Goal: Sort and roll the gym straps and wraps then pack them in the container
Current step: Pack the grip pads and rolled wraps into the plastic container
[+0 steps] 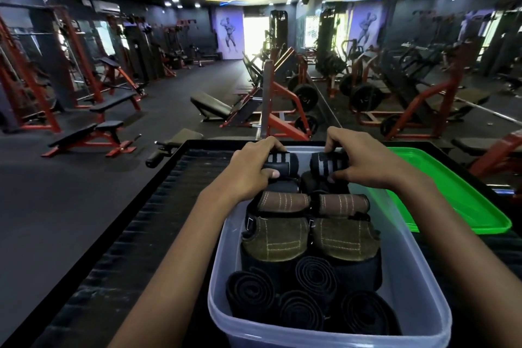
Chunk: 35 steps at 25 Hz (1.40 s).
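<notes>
A translucent plastic container (226, 263) stands on a black table, packed with rolled gear. My left hand (251, 167) grips a rolled black wrap with grey stripes (282, 162) at the container's far end. My right hand (364, 161) grips a second striped black roll (323, 164) beside it. Nearer lie two brown rolled wraps (285, 200) (343, 203), then two olive leather pads (275, 237) (346, 239). Several black coiled straps (316, 274) fill the near end.
A green lid (452, 200) lies on the table to the right of the container. The black table's raised rim (169, 161) runs along the left and far sides. Beyond it are red gym benches, weight machines and a mirrored wall.
</notes>
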{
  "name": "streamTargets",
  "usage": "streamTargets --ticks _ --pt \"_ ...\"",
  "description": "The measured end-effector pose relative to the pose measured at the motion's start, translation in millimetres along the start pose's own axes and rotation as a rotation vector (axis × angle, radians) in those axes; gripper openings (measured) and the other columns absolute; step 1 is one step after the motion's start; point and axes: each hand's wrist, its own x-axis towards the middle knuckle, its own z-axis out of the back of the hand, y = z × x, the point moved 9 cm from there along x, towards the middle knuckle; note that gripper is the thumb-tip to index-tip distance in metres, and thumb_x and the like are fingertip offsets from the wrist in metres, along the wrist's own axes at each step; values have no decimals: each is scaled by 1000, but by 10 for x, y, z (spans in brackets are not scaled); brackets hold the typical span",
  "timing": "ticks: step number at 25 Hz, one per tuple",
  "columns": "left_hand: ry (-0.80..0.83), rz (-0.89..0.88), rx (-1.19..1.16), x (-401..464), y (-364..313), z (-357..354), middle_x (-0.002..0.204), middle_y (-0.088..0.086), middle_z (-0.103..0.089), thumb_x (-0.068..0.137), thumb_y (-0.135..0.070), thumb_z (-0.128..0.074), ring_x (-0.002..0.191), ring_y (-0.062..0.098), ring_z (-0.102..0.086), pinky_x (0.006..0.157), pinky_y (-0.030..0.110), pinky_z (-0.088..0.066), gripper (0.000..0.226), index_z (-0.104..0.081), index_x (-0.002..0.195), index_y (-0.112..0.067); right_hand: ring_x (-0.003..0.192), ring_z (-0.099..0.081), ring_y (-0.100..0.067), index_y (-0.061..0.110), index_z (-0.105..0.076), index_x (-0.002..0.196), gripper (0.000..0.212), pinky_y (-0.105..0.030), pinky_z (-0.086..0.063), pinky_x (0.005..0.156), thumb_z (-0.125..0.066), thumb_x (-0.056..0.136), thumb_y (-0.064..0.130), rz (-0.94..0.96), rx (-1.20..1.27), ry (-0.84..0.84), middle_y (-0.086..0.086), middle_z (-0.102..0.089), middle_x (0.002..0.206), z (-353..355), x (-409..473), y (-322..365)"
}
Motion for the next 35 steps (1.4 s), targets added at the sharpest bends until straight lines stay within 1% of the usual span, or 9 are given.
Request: streamTargets --ticks 2,6,9,15,18,21,26,29,35 --pt "-6 -5 42 22 -13 2 115 -8 -50 85 -6 -66 117 18 -45 103 44 -35 40 -53 120 -19 89 -51 -21 21 -46 87 48 -42 -46 75 -85 59 13 18 -41 -20 19 -47 83 -3 6 22" --pt "-26 -5 83 41 10 9 126 -1 -45 84 8 -60 109 8 -39 87 16 -29 46 -55 121 -19 91 -47 -18 29 -49 90 48 -42 -43 78 -86 60 17 77 -67 -92 24 -44 82 37 22 97" --pt "-76 9 94 60 38 49 125 0 -51 82 10 -63 106 7 -43 83 10 -28 48 -62 122 -16 93 -49 -16 24 -55 96 46 -35 -41 76 -86 62 16 83 17 -57 19 -51 88 -30 85 108" --pt "-121 39 81 94 84 77 120 3 -62 77 6 -71 114 18 -55 96 20 -38 47 -68 119 -16 97 -48 -14 20 -57 97 40 -42 -47 79 -84 67 26 86 -136 -3 12 -52 97 -82 128 152" --pt "-171 81 101 88 127 123 121 0 -65 76 -1 -75 117 18 -56 117 33 -17 44 -70 115 -21 100 -48 -14 25 -65 100 38 -40 -47 79 -84 68 27 100 -146 -15 16 -45 97 -69 113 181" --pt "-159 126 104 102 176 123 122 0 -66 78 -4 -75 121 22 -54 119 37 -2 42 -69 115 -23 96 -52 -13 23 -71 103 37 -35 -45 77 -85 68 26 74 -88 -12 15 -48 95 -51 120 144" --pt "-131 128 116 91 150 121 120 1 -67 80 -6 -74 118 23 -57 120 41 -12 41 -68 117 -21 95 -54 -14 22 -73 107 39 -39 -45 82 -83 70 29 78 -119 -25 20 -46 85 -37 109 170" --pt "-119 118 107 75 143 108 124 3 -65 80 -5 -73 119 23 -56 112 35 -32 42 -67 119 -20 98 -50 -14 21 -71 110 41 -32 -38 78 -83 71 28 63 -143 -35 13 -52 93 -43 92 173" --pt "-99 69 182 60 57 104 122 3 -66 80 -5 -72 114 20 -59 97 26 -41 44 -66 121 -19 110 -54 -21 14 -66 123 47 -26 -35 83 -77 79 28 91 -262 45 -4 -62 112 -54 72 269"
